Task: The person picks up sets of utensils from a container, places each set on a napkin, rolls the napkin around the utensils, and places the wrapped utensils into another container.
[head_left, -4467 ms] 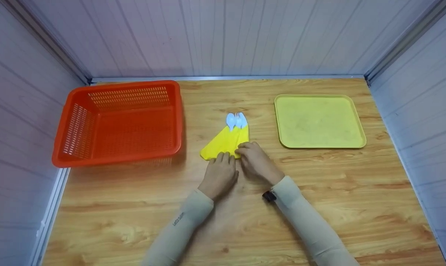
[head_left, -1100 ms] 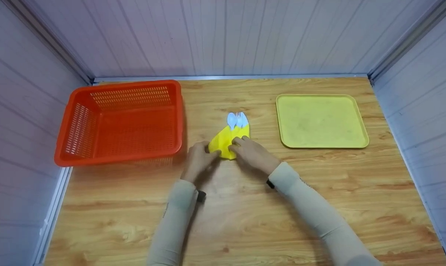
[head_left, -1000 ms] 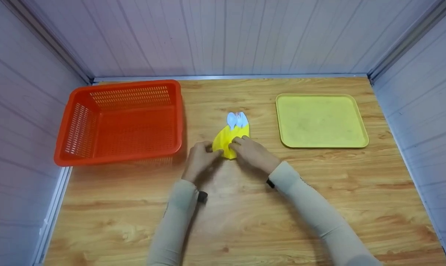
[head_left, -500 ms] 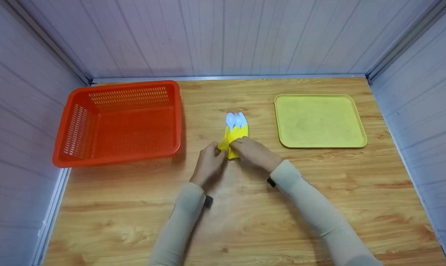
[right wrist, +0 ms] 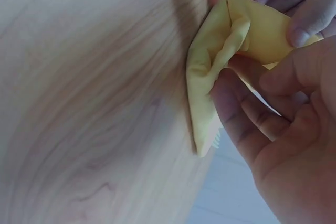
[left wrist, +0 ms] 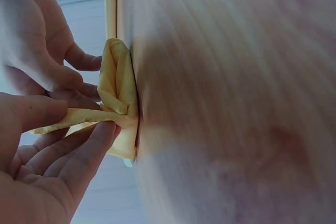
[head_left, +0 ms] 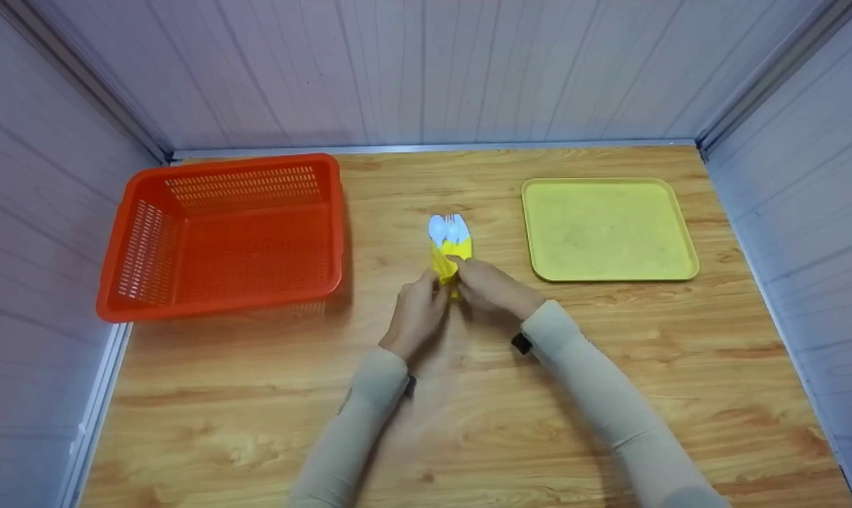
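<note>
A yellow napkin, folded into a narrow pocket, lies at the middle of the table. From its far end stick out the white heads of a spoon, a fork and a knife; their handles are hidden inside. My left hand pinches the napkin's left flap between thumb and fingers, raised and bent over toward the right. At the fold, my right hand holds the napkin with curled fingers and thumb. In the right wrist view the napkin shows its rolled near end resting on the wood.
A red perforated plastic basket stands on the left of the wooden table. On the right lies a shallow yellow tray. Pale panelled walls enclose the back and both sides.
The left hand first lay flat-fingered at the napkin's near edge, then took the wide left corner and carried it rightward over the cutlery, narrowing the napkin. The right hand stayed on the napkin's right part.
</note>
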Available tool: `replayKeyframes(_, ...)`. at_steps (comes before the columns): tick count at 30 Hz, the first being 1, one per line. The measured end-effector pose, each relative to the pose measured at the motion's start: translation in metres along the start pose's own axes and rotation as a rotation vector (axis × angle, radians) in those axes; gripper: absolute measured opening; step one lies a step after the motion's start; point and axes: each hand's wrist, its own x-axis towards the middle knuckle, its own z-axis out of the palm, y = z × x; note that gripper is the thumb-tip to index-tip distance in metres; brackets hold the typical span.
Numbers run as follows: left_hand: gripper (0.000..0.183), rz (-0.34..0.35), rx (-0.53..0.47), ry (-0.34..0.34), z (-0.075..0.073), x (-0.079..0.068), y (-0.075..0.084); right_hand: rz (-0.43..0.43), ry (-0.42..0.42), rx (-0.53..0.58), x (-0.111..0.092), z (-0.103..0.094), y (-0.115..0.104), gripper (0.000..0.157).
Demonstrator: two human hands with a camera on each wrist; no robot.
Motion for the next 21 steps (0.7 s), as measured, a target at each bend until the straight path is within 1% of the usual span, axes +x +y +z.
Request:
replayKeyframes(3,0.013,0.021,0.075,-0.005,0.002,-0.001,0.002,-0.016,0.005,0.067,0.0,0.0,0.004,0.05)
replayKeyframes(5,0.012,0.023,0.116,-0.019,0.003,-0.001,0.004,-0.01,0.003,0.123,0.0,0.0,0.008,0.05)
replayKeyframes(10,0.012,0.042,0.176,-0.068,0.007,-0.003,0.006,0.066,-0.007,0.278,-0.004,-0.003,0.017,0.053)
replayKeyframes(13,0.01,0.061,0.193,-0.087,0.01,-0.004,0.007,0.091,-0.014,0.339,-0.007,-0.006,0.022,0.059)
replayKeyframes(18,0.013,0.115,0.248,-0.091,0.013,-0.006,0.008,0.07,-0.005,0.424,-0.014,-0.008,0.029,0.067)
replayKeyframes(21,0.017,0.147,0.294,-0.096,0.014,-0.008,0.009,0.056,-0.011,0.5,-0.019,-0.007,0.032,0.073)
